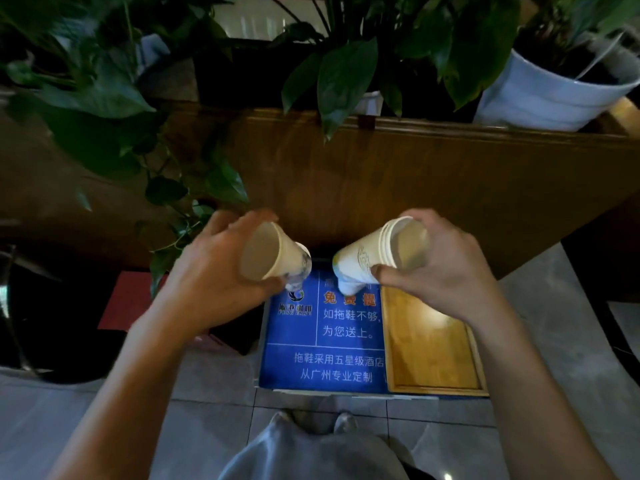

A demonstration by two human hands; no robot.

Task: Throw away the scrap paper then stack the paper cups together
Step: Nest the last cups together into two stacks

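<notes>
My left hand (211, 271) grips a single white paper cup (273, 252), tilted so its open mouth faces me and its base points right. My right hand (440, 271) holds a nested stack of white paper cups (367, 261); several rims show at the mouth and the base points down-left. The two cup bases sit close together, a small gap apart, above a blue sign. No scrap paper is in view.
A blue sign with white writing (325, 344) lies on a low surface beside a shallow wooden tray (433, 355). A wooden planter wall (415, 174) rises behind, topped by leafy plants and a white pot (540, 95). A dark bin (45, 306) stands at left. My shoes (311, 422) rest on grey tiles.
</notes>
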